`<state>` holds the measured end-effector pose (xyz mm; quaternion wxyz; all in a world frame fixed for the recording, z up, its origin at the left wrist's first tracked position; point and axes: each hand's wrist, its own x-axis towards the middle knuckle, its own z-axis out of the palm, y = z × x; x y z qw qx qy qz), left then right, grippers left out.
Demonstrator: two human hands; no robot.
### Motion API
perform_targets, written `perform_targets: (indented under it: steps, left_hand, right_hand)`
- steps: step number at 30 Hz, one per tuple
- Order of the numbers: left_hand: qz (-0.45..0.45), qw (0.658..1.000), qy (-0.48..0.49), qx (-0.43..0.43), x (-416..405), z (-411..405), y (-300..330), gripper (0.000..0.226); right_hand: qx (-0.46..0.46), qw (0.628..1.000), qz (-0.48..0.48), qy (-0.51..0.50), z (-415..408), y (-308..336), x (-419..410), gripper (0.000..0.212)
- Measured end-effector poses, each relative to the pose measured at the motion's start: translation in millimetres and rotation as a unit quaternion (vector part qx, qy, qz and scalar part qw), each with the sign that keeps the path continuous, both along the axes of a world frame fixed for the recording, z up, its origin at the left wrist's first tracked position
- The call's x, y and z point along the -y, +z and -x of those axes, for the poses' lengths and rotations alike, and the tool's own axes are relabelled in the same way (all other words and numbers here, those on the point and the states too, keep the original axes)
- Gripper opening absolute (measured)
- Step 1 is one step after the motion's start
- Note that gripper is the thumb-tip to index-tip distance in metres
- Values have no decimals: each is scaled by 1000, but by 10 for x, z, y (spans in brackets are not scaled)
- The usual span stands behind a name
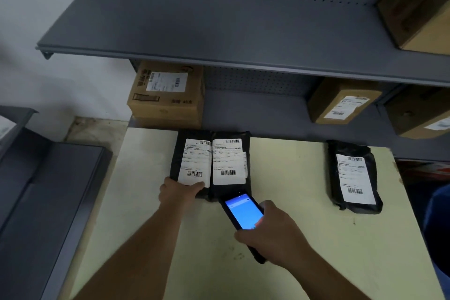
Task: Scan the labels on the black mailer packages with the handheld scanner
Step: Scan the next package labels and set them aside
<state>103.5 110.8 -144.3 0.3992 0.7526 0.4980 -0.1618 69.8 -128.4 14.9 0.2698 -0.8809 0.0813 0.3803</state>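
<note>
Far left: dark grey cabinet (pixel 48 190), beside the table and apart from both hands.
Table: pale yellow top (pixel 292 238), bearing three black mailers.
Left hand (pixel 179 192): laid on the near edge of the left mailer (pixel 192 163), fingers curled over its lower corner and touching the white label; more pressing than gripping, nothing lifted.
Left mailer: flat on the table, label up, barcode just above the fingertips.
Middle mailer (pixel 230 161): flat, touching the left mailer along its side, label up, barcode near the scanner's front end.
Handheld scanner (pixel 243 214): screen lit blue, front end overlapping the near edge of the middle mailer, tilted toward the upper left.
Right hand (pixel 270 234): closed around the scanner's lower body, thumb resting at the screen's lower edge.
Right mailer (pixel 354 178): alone near the table's right side, label up, well apart from both hands.
Shelves: grey metal rack (pixel 219 31) behind the table, cardboard boxes (pixel 168 95) on the lower level.
</note>
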Motion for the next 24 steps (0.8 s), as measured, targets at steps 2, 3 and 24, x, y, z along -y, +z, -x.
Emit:
perform_targets:
  steps: [2, 3, 24]
  left_hand:
    - [-4, 1000, -7, -18, -3, -30, -50, 114]
    - [-10, 1000, -15, -25, -9, -46, -71, 114]
    - [43, 999, -2, 4, 18, -67, 91, 102]
  right_hand:
    - [-4, 1000, 4, 1, -7, -10, -28, 54]
    - [-5, 1000, 6, 0, -13, -20, -43, 54]
    - [3, 1000, 15, -11, -119, -19, -74, 58]
